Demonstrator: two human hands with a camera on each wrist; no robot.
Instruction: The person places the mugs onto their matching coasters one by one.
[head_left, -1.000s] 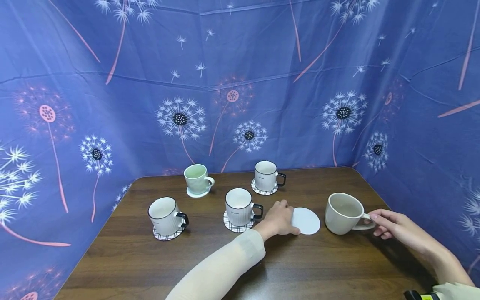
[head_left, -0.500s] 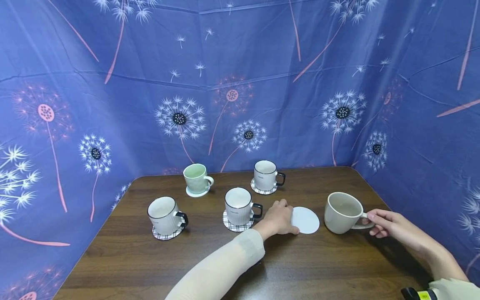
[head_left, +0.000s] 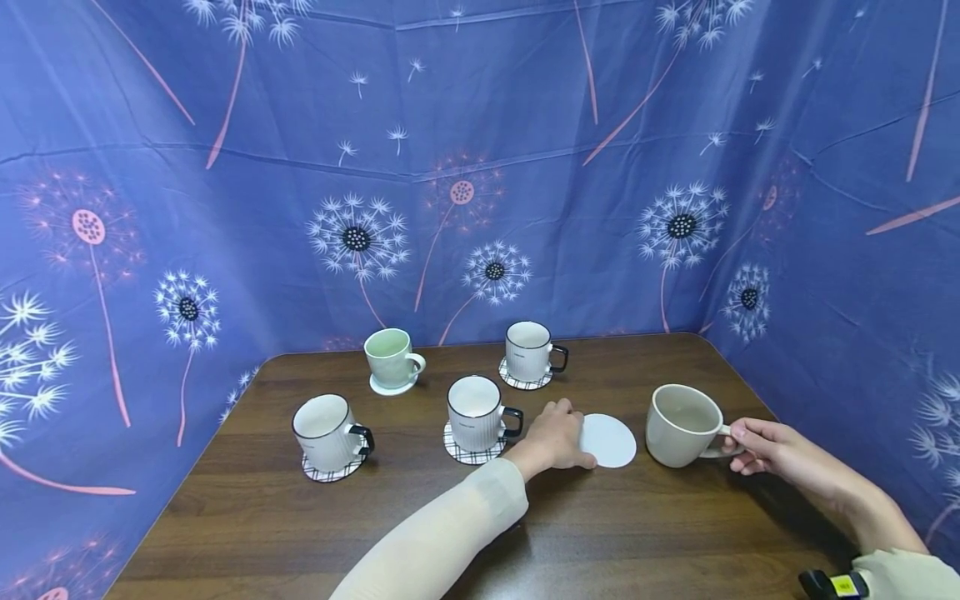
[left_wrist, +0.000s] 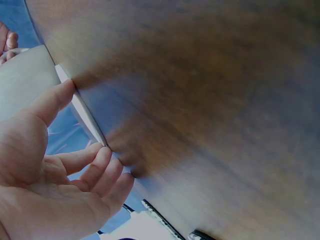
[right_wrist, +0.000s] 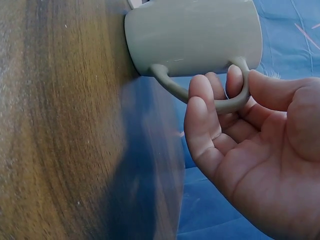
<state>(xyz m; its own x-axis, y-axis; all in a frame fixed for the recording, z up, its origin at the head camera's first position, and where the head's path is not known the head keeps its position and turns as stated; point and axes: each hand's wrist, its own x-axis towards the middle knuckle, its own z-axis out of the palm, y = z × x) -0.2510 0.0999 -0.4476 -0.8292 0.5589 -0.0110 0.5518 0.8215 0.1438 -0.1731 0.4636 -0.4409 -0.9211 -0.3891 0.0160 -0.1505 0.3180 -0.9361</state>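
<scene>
Our right hand (head_left: 772, 450) has its grip closed on the handle of the beige mug (head_left: 678, 425), fingers hooked through the loop and thumb on top, as the right wrist view shows (right_wrist: 235, 95). The mug stands on the wooden counter (head_left: 525, 533), just right of the plain white coaster (head_left: 609, 440). Our left hand (head_left: 557, 435) pinches the coaster's left edge between thumb and fingertips, pinning it flat. To do this well, we judge, we should keep the mug level, lift it clear of the coaster's rim, and centre it before lowering, with the left fingers staying off the landing spot. Behind sit three ribbed white mugs (head_left: 474, 410) on checked coasters and a pale green mug (head_left: 390, 357).
</scene>
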